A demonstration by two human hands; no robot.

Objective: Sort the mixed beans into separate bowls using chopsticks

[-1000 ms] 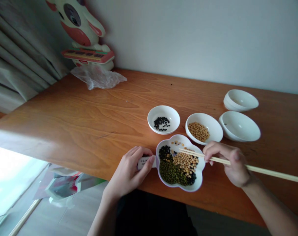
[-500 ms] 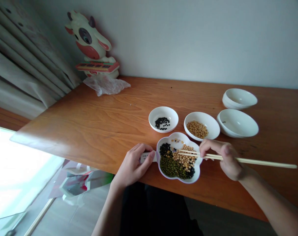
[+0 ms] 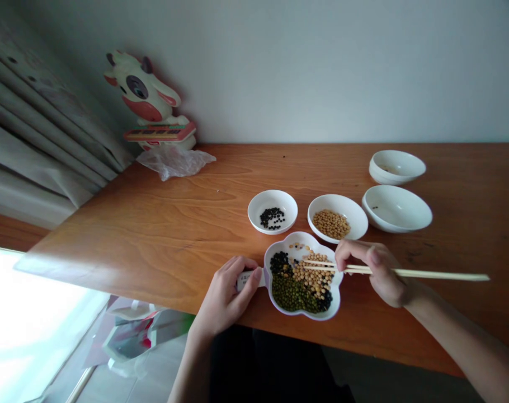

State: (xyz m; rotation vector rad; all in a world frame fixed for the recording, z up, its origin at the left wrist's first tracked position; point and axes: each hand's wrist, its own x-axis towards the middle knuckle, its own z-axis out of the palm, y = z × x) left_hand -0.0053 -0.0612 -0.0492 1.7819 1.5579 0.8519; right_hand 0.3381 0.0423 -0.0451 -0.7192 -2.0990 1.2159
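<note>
My left hand [image 3: 228, 292] is closed around the short handle of a white, flower-shaped bowl [image 3: 337, 305] with a purple rim. Inside lie black beans [image 3: 279, 263], green mung beans [image 3: 294, 293] and pale yellow soybeans [image 3: 312, 272]. A pair of wooden chopsticks [image 3: 441, 275] is gripped in my right hand [image 3: 374, 268], at the bowl's right side. Their tips rest among the soybeans; whether a bean is pinched between them I cannot tell. Just behind stand a white bowl [image 3: 254, 223] with some black beans and another white bowl [image 3: 359, 221] with soybeans.
Two more white bowls, a nearer one [image 3: 409, 215] and a farther one [image 3: 405, 165], hold a few small bits at the right. A cow-shaped toy keyboard [image 3: 160, 132] and a crumpled plastic bag [image 3: 174, 162] sit at the back left of the wooden table [image 3: 174, 235].
The camera view has shifted slightly, moving the whole scene a little down and left. The chopsticks have turned a bit closer to level; both hands keep their holds.
</note>
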